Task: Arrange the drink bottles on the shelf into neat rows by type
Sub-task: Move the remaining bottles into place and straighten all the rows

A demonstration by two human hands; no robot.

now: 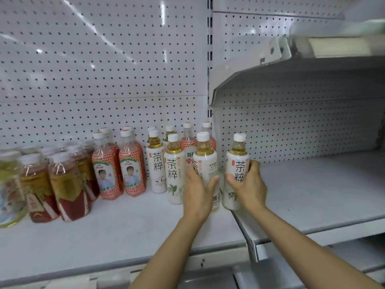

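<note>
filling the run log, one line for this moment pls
left hand: grips white tea bottle | right hand: grips second white tea bottle | both upright at shelf right end

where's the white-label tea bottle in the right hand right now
In the head view, the white-label tea bottle with a white cap sits right of centre in the right hand, at the seam between the two shelves, beside the matching bottle the left hand holds.

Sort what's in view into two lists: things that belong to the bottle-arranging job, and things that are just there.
Part of the job:
- white tea bottle in the left hand
- white tea bottle in the right hand
- left hand
- right hand
- other white tea bottles
- red-patterned bottles
- amber tea bottles
- shelf

Just there:
- pegboard back panel
- bare neighbouring shelf
</note>
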